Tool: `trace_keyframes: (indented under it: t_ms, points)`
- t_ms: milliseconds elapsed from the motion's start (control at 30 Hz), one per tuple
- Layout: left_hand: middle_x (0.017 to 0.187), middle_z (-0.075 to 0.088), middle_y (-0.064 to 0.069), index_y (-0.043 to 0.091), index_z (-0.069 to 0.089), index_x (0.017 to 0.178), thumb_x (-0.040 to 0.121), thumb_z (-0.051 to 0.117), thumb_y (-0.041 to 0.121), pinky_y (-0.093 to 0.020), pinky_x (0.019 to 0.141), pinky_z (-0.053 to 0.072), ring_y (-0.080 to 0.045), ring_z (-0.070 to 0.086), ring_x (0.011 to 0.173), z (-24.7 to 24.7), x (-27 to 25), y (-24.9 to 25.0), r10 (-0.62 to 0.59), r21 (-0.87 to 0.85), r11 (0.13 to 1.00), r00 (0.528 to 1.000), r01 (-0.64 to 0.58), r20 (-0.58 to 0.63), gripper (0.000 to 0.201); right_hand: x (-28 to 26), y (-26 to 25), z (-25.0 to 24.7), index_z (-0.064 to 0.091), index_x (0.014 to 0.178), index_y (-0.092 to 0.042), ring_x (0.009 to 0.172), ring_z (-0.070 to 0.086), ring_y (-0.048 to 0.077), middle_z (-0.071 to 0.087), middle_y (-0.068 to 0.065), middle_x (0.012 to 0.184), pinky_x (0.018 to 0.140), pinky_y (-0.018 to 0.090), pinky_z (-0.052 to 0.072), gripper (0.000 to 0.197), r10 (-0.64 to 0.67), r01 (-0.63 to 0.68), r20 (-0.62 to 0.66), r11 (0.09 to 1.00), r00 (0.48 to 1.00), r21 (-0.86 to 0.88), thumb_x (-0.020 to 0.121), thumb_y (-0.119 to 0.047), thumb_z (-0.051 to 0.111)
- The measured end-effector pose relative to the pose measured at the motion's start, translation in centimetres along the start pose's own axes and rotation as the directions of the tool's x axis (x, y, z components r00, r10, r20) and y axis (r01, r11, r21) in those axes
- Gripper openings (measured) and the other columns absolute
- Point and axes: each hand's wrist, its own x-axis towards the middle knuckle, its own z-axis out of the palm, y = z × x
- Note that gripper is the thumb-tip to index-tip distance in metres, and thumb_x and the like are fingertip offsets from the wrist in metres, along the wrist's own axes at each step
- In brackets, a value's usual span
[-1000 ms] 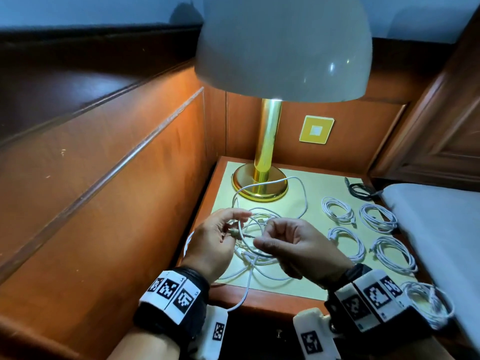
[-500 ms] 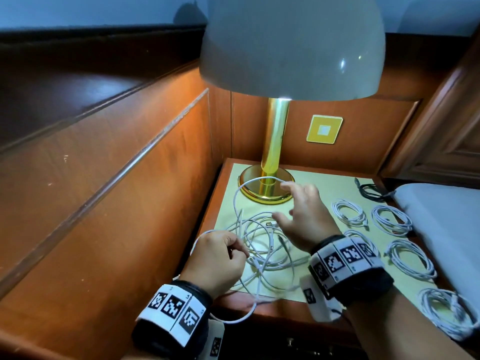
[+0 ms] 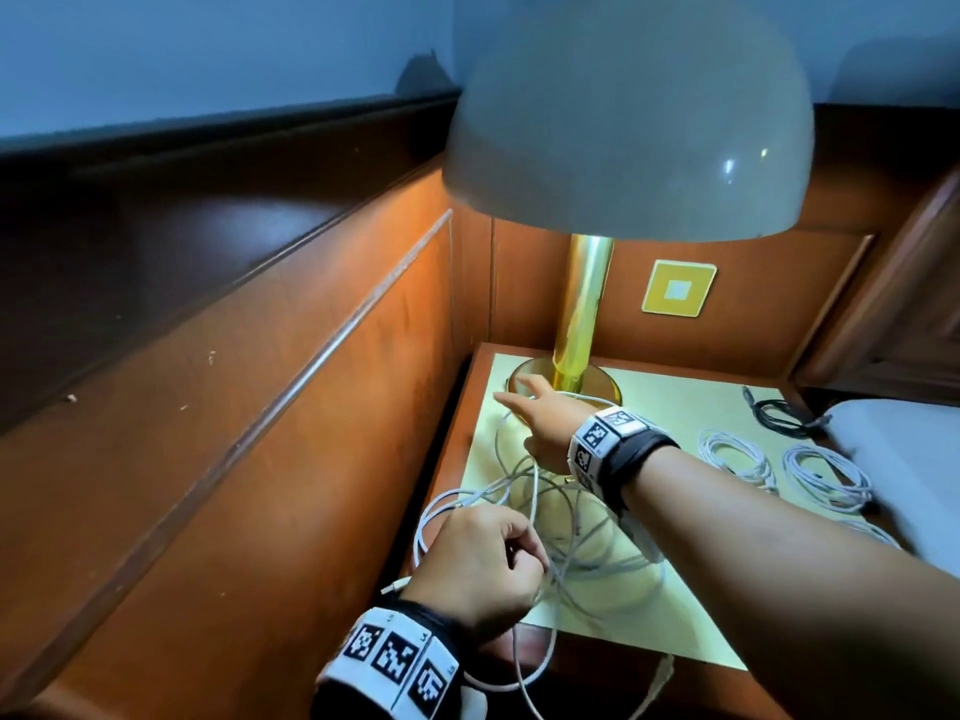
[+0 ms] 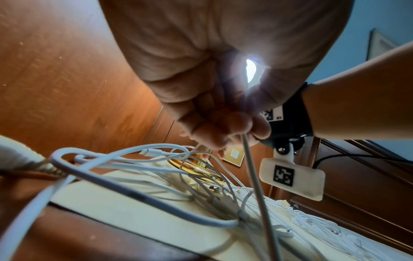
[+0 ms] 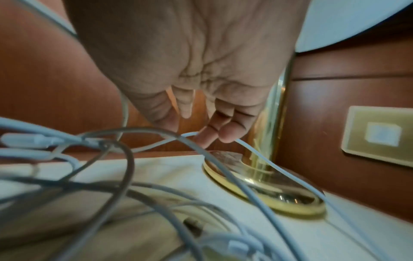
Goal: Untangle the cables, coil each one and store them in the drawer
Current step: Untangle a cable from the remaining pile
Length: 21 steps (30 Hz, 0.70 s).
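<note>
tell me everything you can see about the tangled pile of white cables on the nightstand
The tangled white cables are thin, smooth cords looping over one another on the pale yellow top of the nightstand, in front of the brass lamp base. A few connector plugs show among the loops. Some strands hang over the front edge. The left hand grips one strand in curled fingers; the right hand touches a raised loop that lies over the lamp base.
</note>
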Motion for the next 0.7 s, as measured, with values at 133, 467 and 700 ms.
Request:
trace_keyframes:
  t_ms: [133, 467, 700]
  points:
    - [0.048, 0.055, 0.023, 0.019, 0.072, 0.067, 0.070, 0.048, 0.019, -0.012, 0.048, 0.039, 0.002, 0.052, 0.043, -0.2, 0.0, -0.6, -0.004, -0.014, 1.000, 1.000, 0.004, 0.001, 0.024, 1.9, -0.6, -0.4, 0.007, 0.158, -0.036, 0.127, 0.053, 0.032, 0.016, 0.005, 0.162, 0.090, 0.036, 0.051, 0.091, 0.003, 0.005, 0.056, 0.991, 0.998, -0.134, 0.088, -0.004, 0.055]
    - [0.082, 0.069, 0.011, 0.027, 0.065, 0.086, 0.082, 0.057, 0.020, -0.012, 0.070, 0.048, -0.003, 0.064, 0.069, 0.1, 1.4, -2.2, -0.007, -0.045, 0.999, 0.996, 0.003, -0.093, 0.012, -0.2, 1.0, -5.0, 0.061, 0.081, -0.021, 0.083, 0.059, 0.024, 0.060, 0.000, 0.082, 0.071, 0.027, 0.039, 0.031, 0.080, -0.052, -0.224, 0.990, 0.971, 0.130, 0.101, -0.042, 0.049]
    - [0.116, 0.062, 0.009, 0.029, 0.058, 0.109, 0.088, 0.068, 0.016, -0.018, 0.078, 0.057, 0.004, 0.066, 0.098, 1.0, 1.6, -1.7, -0.122, -0.230, 0.968, 0.990, 0.102, -0.074, 0.027, -7.2, -0.5, -9.7, 0.069, 0.075, -0.016, 0.046, 0.049, 0.006, 0.055, -0.009, 0.053, 0.052, 0.024, 0.042, 0.033, 0.137, 0.187, -0.451, 0.776, 0.882, 0.602, 0.100, -0.033, 0.056]
